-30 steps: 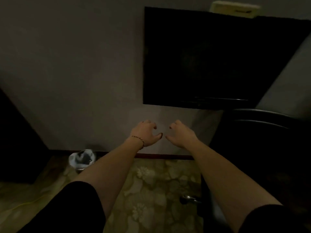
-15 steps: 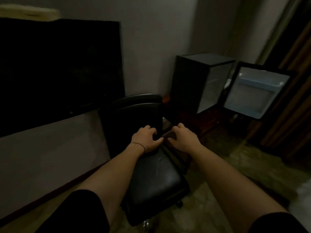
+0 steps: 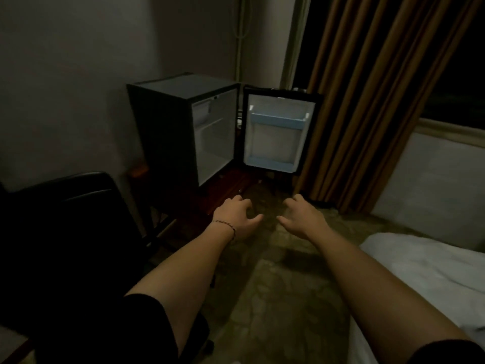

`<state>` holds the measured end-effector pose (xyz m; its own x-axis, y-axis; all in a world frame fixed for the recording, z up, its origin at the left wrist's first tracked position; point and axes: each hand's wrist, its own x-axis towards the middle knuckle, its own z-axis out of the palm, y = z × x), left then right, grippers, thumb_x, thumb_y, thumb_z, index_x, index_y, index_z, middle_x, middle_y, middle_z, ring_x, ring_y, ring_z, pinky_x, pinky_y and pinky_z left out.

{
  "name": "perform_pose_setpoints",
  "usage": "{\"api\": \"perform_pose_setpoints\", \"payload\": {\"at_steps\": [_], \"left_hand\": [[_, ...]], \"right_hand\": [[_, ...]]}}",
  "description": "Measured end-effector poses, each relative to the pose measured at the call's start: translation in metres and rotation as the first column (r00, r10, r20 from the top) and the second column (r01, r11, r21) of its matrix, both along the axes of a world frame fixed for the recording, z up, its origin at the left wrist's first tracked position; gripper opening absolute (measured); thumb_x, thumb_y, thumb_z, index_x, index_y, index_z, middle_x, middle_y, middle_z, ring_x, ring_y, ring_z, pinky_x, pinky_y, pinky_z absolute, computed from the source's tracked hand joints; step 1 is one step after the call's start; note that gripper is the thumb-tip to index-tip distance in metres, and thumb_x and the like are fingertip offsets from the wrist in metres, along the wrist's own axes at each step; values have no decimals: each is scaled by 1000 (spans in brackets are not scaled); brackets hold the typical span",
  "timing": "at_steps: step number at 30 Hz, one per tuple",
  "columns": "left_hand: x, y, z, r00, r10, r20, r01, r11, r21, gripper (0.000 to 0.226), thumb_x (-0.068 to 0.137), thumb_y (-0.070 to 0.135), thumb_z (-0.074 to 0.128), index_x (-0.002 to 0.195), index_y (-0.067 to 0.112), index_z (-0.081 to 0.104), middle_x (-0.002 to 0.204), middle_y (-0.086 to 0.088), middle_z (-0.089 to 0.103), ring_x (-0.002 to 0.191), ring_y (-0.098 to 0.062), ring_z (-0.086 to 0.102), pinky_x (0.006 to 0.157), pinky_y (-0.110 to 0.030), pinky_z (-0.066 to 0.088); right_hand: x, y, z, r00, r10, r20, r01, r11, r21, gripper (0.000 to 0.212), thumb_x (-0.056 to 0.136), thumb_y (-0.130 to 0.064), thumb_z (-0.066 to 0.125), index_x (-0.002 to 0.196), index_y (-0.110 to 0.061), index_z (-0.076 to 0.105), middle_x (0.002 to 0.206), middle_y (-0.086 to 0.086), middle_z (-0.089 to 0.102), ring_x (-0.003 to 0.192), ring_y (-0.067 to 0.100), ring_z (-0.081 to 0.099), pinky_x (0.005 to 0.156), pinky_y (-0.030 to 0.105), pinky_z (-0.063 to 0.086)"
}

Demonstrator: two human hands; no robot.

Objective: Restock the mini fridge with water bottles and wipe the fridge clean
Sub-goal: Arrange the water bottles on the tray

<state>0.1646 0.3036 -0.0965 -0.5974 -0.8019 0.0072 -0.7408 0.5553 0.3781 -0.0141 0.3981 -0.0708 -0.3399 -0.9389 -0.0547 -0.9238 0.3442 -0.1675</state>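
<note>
Approach step. Fridge [image 3: 183,122] sits ahead in the corner, door [image 3: 278,132] swung wide, inside looks bare. Left hand [image 3: 233,219] and right hand [image 3: 301,219] loose-fingered, holding nothing. Next probably needs bottles or cloth; none visible.

Ahead of my hands, the fridge [image 3: 183,122] shows only a slice of its inside; its near wall hides the rest. Its open door [image 3: 275,132] covers the small things behind the hinge, too dim to name. Left of my left hand [image 3: 236,219], the chair [image 3: 65,219] is a dark shape cut by the frame. Right of my right hand [image 3: 304,218], the bed [image 3: 420,264] runs off the edge.
</note>
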Motion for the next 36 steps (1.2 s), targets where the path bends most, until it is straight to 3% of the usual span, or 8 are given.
{"api": "perform_pose_setpoints", "payload": {"at_steps": [10, 18, 28, 36], "left_hand": [[-271, -142, 2, 982, -189, 9, 189, 982, 17, 51, 86, 68, 51, 116, 28, 58, 113, 4, 52, 101, -19, 53, 85, -42, 53], [-475, -221, -18, 953, -298, 44, 298, 954, 9, 53, 86, 69, 48, 118, 28, 57, 113, 2, 52, 102, -20, 51, 82, -41, 52], [-697, -338, -33, 993, -115, 24, 114, 992, 47, 58, 83, 72, 47, 122, 29, 55, 119, 3, 51, 109, -22, 51, 85, -42, 52], [-773, -479, -41, 994, 97, 44, -101, 991, 93, 55, 84, 70, 49, 116, 26, 56, 116, 0, 52, 106, -24, 52, 85, -45, 53]], "right_hand": [[-244, -104, -11, 983, -185, 6, 184, 982, 31, 56, 94, -50, 57, 141, -22, 46, 141, 3, 41, 124, 26, 52, 96, 42, 50], [-440, -168, -23, 966, -257, 11, 255, 964, 71, 56, 93, -52, 57, 139, -21, 47, 136, 2, 41, 119, 25, 53, 92, 42, 51], [-687, -298, -18, 992, -126, -17, 128, 984, 123, 54, 96, -49, 55, 141, -20, 45, 138, 3, 40, 118, 25, 54, 90, 42, 53], [-775, -468, -27, 998, 64, -6, -63, 992, 111, 59, 97, -49, 55, 147, -21, 40, 144, 1, 37, 120, 22, 53, 88, 38, 53]]}}
